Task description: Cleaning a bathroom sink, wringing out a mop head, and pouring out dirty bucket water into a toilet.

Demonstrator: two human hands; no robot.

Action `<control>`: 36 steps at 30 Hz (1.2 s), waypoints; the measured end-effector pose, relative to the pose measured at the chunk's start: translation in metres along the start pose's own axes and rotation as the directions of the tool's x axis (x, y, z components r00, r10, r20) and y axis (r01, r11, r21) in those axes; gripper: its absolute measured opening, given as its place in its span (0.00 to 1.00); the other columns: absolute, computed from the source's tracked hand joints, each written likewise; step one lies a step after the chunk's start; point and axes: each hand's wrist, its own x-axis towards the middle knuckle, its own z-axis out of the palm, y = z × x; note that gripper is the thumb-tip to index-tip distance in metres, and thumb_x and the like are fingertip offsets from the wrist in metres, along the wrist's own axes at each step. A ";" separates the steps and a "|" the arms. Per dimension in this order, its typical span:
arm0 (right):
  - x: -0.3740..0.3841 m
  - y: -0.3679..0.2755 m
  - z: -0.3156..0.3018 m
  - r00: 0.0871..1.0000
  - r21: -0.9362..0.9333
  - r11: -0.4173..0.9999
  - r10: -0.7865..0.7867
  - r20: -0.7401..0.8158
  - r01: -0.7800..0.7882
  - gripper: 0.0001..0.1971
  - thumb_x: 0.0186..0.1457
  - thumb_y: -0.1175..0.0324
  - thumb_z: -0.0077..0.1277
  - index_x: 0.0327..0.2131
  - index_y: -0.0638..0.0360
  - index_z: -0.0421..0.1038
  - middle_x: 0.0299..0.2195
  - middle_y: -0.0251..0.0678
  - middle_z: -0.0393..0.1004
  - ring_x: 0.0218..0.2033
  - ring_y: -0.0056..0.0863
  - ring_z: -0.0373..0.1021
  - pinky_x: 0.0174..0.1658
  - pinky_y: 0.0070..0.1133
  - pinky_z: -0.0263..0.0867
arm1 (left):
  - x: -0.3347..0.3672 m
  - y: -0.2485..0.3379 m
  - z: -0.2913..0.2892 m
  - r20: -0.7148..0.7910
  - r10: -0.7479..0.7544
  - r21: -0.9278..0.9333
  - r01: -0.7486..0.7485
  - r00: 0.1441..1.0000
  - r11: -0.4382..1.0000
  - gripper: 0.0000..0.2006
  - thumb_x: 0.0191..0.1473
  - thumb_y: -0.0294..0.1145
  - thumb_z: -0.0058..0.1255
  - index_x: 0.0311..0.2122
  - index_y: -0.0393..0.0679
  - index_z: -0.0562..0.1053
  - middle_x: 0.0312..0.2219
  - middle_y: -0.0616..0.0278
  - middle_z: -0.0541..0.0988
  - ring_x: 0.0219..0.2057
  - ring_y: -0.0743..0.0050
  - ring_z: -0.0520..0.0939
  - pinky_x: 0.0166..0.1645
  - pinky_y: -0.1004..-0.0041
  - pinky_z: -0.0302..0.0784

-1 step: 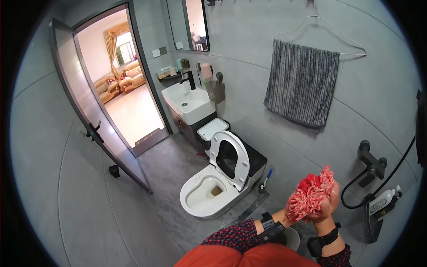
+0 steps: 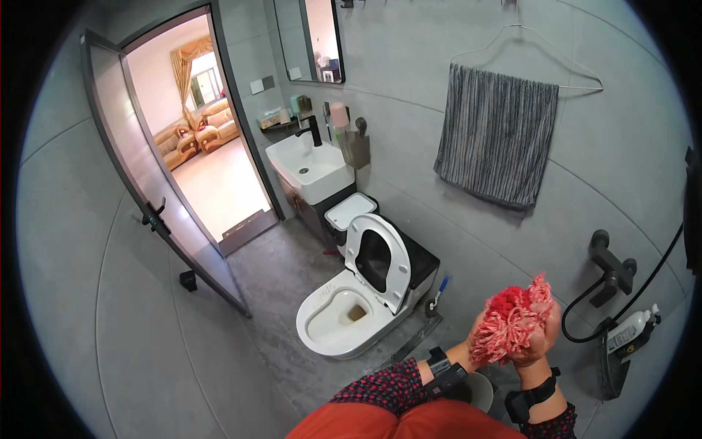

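Observation:
A red and pink bundle of stringy yarn strands, looking like a mop head (image 2: 512,325), is held up at the lower right, between the toilet and the shower tap. My left hand (image 2: 477,331) grips it from the left, its fingers mostly hidden by the strands. Around the right side my right hand (image 2: 543,339) is wrapped, palm and thumb showing. Both wrists wear black bands. Beneath my forearms, a pale round bucket (image 2: 480,393) is partly covered by my arms.
A white toilet (image 2: 340,314) with its seat raised stands ahead, a blue-handled brush (image 2: 441,290) beside it. Farther back are a washbasin (image 2: 311,170) and an open door (image 2: 157,190). At right are a shower tap (image 2: 610,267), bottles (image 2: 632,331) and a hanging grey towel (image 2: 497,135).

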 end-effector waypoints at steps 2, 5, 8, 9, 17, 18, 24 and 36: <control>-0.003 -0.003 0.000 0.999 0.021 1.000 0.010 -0.035 -0.009 0.18 0.42 0.60 0.58 0.34 0.56 0.64 0.38 0.46 0.65 0.38 0.43 0.66 0.38 0.35 0.65 | -0.010 0.008 -0.026 -0.462 0.024 -0.080 -0.068 0.887 0.994 0.18 0.54 0.43 0.41 0.42 0.39 0.70 0.39 0.57 0.77 0.39 0.64 0.78 0.48 0.68 0.72; -0.008 -0.004 -0.009 0.949 0.063 0.948 0.315 -0.026 -0.313 0.21 0.44 0.65 0.56 0.43 0.56 0.64 0.37 0.43 0.66 0.39 0.39 0.65 0.44 0.29 0.63 | -0.006 0.032 -0.036 -0.505 0.036 0.026 -0.026 0.863 0.999 0.19 0.55 0.40 0.40 0.47 0.37 0.68 0.41 0.56 0.76 0.43 0.64 0.76 0.51 0.67 0.70; -0.030 -0.005 -0.015 0.785 0.010 0.792 0.603 0.138 -0.610 0.18 0.46 0.66 0.54 0.42 0.61 0.65 0.37 0.39 0.68 0.38 0.32 0.66 0.43 0.25 0.63 | -0.007 0.039 -0.031 -0.665 0.247 0.408 0.066 0.705 0.911 0.16 0.50 0.34 0.44 0.41 0.36 0.71 0.35 0.57 0.78 0.38 0.68 0.78 0.47 0.71 0.72; -0.032 -0.011 -0.008 0.630 0.130 0.620 0.774 0.055 -0.773 0.16 0.50 0.62 0.51 0.37 0.63 0.67 0.37 0.35 0.69 0.37 0.25 0.66 0.43 0.21 0.62 | -0.006 0.034 -0.033 -0.656 0.294 0.514 0.127 0.695 0.848 0.15 0.49 0.32 0.44 0.40 0.35 0.72 0.35 0.58 0.78 0.39 0.69 0.78 0.47 0.71 0.72; -0.035 0.016 -0.017 0.224 0.741 -0.171 0.888 0.402 -0.650 0.23 0.57 0.57 0.40 0.51 0.64 0.59 0.45 0.41 0.67 0.45 0.30 0.66 0.52 0.28 0.60 | -0.008 0.008 -0.025 -0.534 0.367 0.705 0.162 0.762 0.690 0.11 0.46 0.26 0.46 0.35 0.36 0.75 0.30 0.63 0.78 0.33 0.77 0.76 0.42 0.75 0.71; -0.025 0.007 -0.013 0.186 0.756 -0.221 0.892 0.413 -0.616 0.26 0.58 0.54 0.39 0.54 0.62 0.56 0.47 0.42 0.66 0.48 0.32 0.64 0.54 0.29 0.58 | -0.006 0.009 -0.024 -0.583 0.339 0.653 0.178 0.738 0.736 0.11 0.44 0.25 0.46 0.34 0.35 0.74 0.30 0.63 0.77 0.34 0.76 0.76 0.43 0.75 0.70; -0.038 0.005 -0.019 0.143 0.690 -0.509 0.743 0.654 -0.515 0.33 0.57 0.43 0.35 0.56 0.59 0.56 0.53 0.42 0.63 0.53 0.38 0.61 0.57 0.33 0.56 | -0.004 0.017 -0.035 -0.402 0.254 0.719 0.132 0.880 0.683 0.13 0.44 0.24 0.47 0.38 0.35 0.73 0.33 0.62 0.77 0.35 0.76 0.76 0.44 0.74 0.70; -0.037 -0.002 -0.021 0.058 0.587 -0.741 0.605 0.794 -0.326 0.30 0.58 0.43 0.31 0.53 0.56 0.60 0.50 0.41 0.65 0.49 0.38 0.64 0.53 0.34 0.60 | 0.012 0.007 -0.034 -0.190 0.098 0.911 0.139 0.977 0.388 0.19 0.41 0.27 0.54 0.42 0.35 0.70 0.35 0.61 0.77 0.40 0.70 0.75 0.49 0.70 0.67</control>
